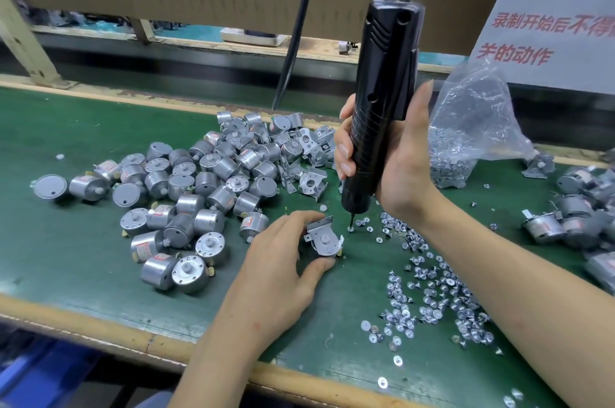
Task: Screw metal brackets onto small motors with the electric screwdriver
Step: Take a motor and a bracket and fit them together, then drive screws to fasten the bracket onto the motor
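Electric screwdriver [379, 114] stood near upright, long axis tilted slightly, bit pointing down onto screw [350, 228] on green worktop [83, 241]. Your right hand [402, 161] gripped its barrel. Just left, your left hand [283, 251] pinched bracketed motor [324, 239], shaft face up. Motor pile [199, 181] farther left; loose screws [432, 291] right.
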### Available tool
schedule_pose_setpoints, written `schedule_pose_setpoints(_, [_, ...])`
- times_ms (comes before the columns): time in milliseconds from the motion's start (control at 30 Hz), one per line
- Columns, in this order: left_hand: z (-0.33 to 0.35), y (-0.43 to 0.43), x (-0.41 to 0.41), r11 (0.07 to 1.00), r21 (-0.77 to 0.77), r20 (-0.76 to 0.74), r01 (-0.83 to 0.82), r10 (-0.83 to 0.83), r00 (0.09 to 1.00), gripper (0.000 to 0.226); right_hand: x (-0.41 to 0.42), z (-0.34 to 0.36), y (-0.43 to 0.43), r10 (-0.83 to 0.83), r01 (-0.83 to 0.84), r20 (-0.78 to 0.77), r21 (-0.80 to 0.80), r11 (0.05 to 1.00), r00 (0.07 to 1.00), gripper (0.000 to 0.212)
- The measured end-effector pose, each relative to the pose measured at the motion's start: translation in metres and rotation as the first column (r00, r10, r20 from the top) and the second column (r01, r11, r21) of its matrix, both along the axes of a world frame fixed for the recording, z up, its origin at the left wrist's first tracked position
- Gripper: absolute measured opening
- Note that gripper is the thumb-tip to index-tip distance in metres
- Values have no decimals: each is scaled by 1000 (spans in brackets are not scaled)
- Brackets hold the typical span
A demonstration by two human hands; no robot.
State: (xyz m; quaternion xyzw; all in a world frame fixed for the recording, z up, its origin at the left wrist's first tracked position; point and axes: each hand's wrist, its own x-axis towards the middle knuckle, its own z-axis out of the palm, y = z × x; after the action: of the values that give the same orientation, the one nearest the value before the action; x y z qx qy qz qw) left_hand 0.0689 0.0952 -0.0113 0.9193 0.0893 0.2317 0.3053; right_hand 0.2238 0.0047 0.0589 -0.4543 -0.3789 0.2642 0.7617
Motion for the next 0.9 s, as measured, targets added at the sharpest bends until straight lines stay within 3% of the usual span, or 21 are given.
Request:
schedule_pose_setpoints(300, [-1, 0, 0, 1000, -11, -4, -12, 12, 1000, 45, -5, 0, 1, 21, -22, 31, 17, 1000, 999, 74])
schedule_pose_setpoints(633, [1, 0, 0, 999, -33, -20, -17, 17, 1000, 42, -11, 15, 0, -92, 95, 113, -18, 995, 989, 75])
schedule_pose_setpoints(900, [4, 0, 0, 999, -53, -30, -6, 4, 1000, 39, -27, 28, 3, -68, 56, 172, 72, 996, 983, 67])
